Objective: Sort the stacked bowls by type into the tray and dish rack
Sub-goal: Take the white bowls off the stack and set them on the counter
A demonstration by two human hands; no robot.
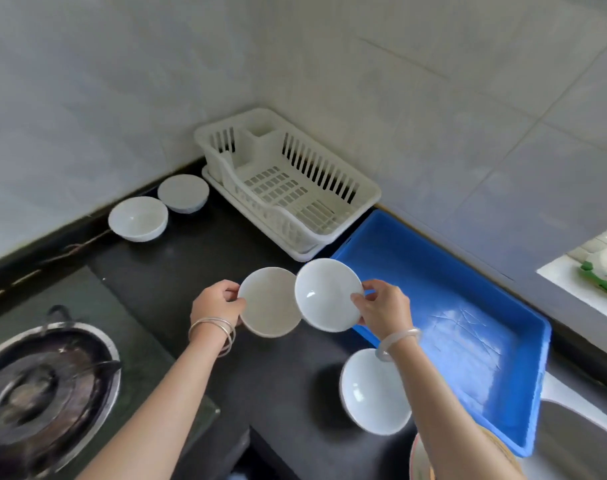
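White bowl (326, 296) in right hand (385, 308) overlaps matte bowl (267, 303) in left hand (215, 303).

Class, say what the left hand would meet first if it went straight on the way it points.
Ahead of the left hand lies bare counter, then likely the dish rack; depth is unclear.
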